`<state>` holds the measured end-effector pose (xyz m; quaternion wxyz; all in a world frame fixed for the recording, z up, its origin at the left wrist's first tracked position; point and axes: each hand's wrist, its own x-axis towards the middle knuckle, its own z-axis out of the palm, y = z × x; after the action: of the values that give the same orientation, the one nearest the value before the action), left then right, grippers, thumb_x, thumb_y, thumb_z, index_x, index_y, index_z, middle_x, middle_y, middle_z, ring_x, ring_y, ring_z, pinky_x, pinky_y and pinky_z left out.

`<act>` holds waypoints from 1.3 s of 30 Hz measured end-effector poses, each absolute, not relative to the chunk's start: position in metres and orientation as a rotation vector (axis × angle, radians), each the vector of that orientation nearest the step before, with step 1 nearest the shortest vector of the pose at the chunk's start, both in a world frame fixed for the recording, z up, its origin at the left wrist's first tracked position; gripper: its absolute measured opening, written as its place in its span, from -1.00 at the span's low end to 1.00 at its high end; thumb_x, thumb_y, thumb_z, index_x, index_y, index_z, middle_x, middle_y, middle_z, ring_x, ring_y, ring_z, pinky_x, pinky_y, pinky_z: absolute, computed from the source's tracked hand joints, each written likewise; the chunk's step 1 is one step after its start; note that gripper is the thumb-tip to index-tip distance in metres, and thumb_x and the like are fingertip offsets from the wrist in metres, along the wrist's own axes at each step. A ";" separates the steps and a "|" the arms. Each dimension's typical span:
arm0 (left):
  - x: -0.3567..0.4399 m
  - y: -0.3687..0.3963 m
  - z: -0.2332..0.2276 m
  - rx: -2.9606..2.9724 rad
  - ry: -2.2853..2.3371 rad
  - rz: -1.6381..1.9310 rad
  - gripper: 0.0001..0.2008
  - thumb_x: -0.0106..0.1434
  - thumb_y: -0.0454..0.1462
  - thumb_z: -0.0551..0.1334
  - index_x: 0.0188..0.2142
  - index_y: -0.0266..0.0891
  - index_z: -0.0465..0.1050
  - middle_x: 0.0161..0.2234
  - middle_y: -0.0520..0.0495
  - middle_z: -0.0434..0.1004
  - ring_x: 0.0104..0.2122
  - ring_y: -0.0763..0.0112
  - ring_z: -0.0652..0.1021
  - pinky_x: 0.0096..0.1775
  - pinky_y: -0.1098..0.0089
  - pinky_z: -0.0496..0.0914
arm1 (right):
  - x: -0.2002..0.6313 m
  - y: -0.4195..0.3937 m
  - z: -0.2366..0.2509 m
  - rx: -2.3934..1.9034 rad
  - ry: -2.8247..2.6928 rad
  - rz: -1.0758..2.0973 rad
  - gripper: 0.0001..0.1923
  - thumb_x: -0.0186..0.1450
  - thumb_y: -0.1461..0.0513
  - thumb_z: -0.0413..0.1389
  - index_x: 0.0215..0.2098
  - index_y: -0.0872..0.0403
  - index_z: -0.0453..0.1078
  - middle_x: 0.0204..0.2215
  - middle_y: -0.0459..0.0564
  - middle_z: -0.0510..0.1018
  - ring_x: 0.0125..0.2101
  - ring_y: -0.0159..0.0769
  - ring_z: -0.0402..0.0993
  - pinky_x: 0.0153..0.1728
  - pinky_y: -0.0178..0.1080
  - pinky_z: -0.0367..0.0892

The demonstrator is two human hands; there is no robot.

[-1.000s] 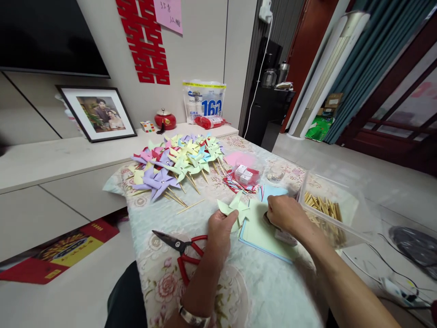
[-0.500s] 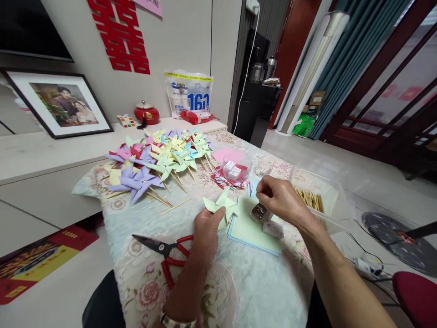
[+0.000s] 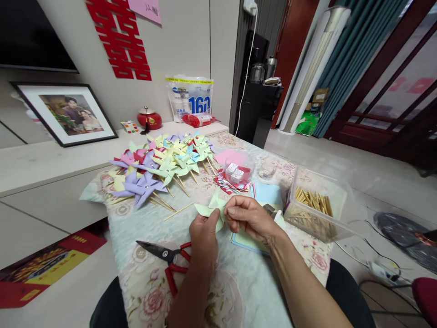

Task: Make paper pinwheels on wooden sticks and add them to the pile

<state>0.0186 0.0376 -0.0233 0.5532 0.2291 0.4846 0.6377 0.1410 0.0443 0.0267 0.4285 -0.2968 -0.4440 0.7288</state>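
Note:
A pale green folded paper pinwheel (image 3: 210, 207) is held above the table between both hands. My left hand (image 3: 204, 232) pinches its lower edge. My right hand (image 3: 248, 217) has its fingertips closed at the pinwheel's centre; anything small between them is hidden. A stack of coloured paper sheets (image 3: 266, 193) lies just under and behind my right hand, with a small dark box (image 3: 269, 209) on it. A single wooden stick (image 3: 178, 211) lies to the left of the pinwheel.
A pile of finished paper pinwheels on sticks (image 3: 160, 164) covers the far left of the floral tablecloth (image 3: 246, 291). Red-handled scissors (image 3: 169, 259) lie near left. A clear tub of wooden sticks (image 3: 316, 205) stands at right; a small clear container (image 3: 236, 172) sits beyond the paper.
My right hand left the small box on the paper stack and moved left to the pinwheel's centre. The left hand kept holding the pinwheel. The camera shifted slightly.

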 end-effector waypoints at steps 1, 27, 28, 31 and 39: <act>0.018 0.038 -0.025 0.527 1.137 1.504 -0.77 -0.05 -0.19 0.40 -0.41 -0.26 0.53 -0.49 -0.02 0.59 -0.49 0.38 0.52 -0.36 0.42 0.37 | 0.142 0.043 0.023 -0.723 -1.069 1.845 -0.71 0.11 0.11 0.38 -0.42 0.14 0.45 -0.64 -0.17 0.46 -0.68 -0.51 0.32 -0.63 -0.43 0.25; 0.017 0.033 -0.018 0.471 1.089 1.500 -0.72 -0.10 -0.21 0.44 -0.38 -0.32 0.54 -0.52 0.02 0.59 -0.55 0.42 0.48 -0.43 0.42 0.32 | 0.141 0.041 0.010 -0.774 -1.011 1.785 -0.71 0.07 0.15 0.42 -0.44 0.14 0.46 -0.63 -0.14 0.54 -0.72 -0.52 0.36 -0.69 -0.46 0.29; 0.017 0.033 -0.018 0.474 1.084 1.504 -0.72 -0.09 -0.21 0.44 -0.38 -0.31 0.53 -0.50 0.01 0.60 -0.53 0.41 0.50 -0.41 0.42 0.33 | 0.140 0.041 0.009 -0.760 -1.015 1.792 -0.71 0.06 0.15 0.43 -0.42 0.14 0.46 -0.65 -0.17 0.52 -0.74 -0.53 0.34 -0.70 -0.47 0.27; 0.017 0.033 -0.019 0.485 1.074 1.497 -0.74 -0.07 -0.21 0.43 -0.37 -0.29 0.54 -0.48 0.00 0.61 -0.49 0.37 0.53 -0.39 0.42 0.35 | 0.138 0.040 0.008 -0.741 -1.027 1.799 -0.69 0.06 0.14 0.42 -0.40 0.12 0.45 -0.69 -0.20 0.49 -0.76 -0.55 0.31 -0.72 -0.49 0.21; 0.018 0.032 -0.020 0.527 1.108 1.524 -0.71 -0.07 -0.22 0.44 -0.35 -0.32 0.58 -0.47 -0.03 0.64 -0.49 0.38 0.54 -0.35 0.40 0.38 | 0.147 0.041 0.018 -0.813 -1.038 1.657 -0.71 0.07 0.11 0.41 -0.38 0.12 0.50 -0.58 -0.11 0.57 -0.67 -0.46 0.40 -0.66 -0.41 0.29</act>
<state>0.0176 0.0316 -0.0202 0.5585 0.2234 0.4696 0.6462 0.1468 0.0406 0.0180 0.4897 -0.3348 -0.4275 0.6822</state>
